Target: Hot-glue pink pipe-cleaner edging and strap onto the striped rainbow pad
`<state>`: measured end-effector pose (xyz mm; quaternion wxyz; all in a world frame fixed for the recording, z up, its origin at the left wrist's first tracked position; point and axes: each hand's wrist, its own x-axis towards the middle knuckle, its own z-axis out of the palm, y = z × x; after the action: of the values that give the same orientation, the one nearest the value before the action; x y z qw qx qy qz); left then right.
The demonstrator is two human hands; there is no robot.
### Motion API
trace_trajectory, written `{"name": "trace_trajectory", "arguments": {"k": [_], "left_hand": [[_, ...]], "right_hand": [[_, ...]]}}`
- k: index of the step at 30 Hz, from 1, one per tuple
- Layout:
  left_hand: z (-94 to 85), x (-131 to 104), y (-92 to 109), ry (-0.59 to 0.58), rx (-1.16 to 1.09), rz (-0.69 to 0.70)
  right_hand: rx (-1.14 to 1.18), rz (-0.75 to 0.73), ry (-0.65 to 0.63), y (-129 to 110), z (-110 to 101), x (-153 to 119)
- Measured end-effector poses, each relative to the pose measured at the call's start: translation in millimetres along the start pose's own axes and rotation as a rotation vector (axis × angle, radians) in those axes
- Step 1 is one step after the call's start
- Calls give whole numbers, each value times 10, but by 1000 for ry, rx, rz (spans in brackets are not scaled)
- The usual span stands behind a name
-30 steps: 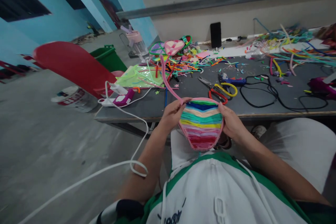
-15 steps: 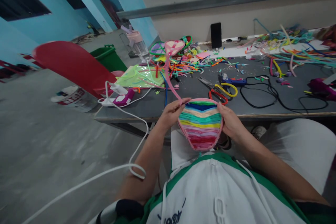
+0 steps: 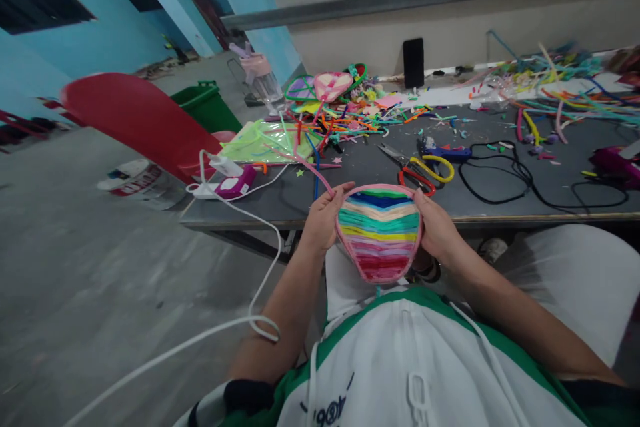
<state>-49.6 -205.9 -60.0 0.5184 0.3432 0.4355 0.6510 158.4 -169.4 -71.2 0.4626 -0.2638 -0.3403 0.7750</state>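
Observation:
Above my lap I hold a striped heart-shaped pipe-cleaner piece (image 3: 381,233), with bands of green, blue, cream, teal, yellow, pink and red inside a pink rim. My left hand (image 3: 324,217) grips its upper left edge. From that hand a loose pink pipe cleaner (image 3: 311,167) runs up and leftward over the table. Pinching the upper right edge is my right hand (image 3: 437,223). Just beyond the piece lie scissors (image 3: 423,169) with one yellow and one red handle loop. A blue glue gun (image 3: 447,153) rests behind them.
Loose pipe cleaners (image 3: 345,127) are heaped at the back of the grey table (image 3: 355,177). A phone (image 3: 413,63) leans on the wall, and a bottle (image 3: 260,77) stands left. Black cable (image 3: 493,173) curls at right. A white cord (image 3: 265,280) hangs by my left arm.
The loose pink pipe cleaner, upright before, has swung down to the left. My left hand has shifted slightly left along the rim. My right hand keeps its hold.

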Motion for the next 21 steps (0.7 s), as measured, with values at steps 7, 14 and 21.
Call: {"name": "trace_trajectory", "arguments": {"k": [7,14,21], "left_hand": [[62,-41,-90,125,168,128],[50,-90,-91,157,380,215],[91,-47,-36,110,202,194]], "right_hand": [[8,36,37,24,-2,35],[55,49,43,56,14,63],[61,41,142,64,48,101]]}}
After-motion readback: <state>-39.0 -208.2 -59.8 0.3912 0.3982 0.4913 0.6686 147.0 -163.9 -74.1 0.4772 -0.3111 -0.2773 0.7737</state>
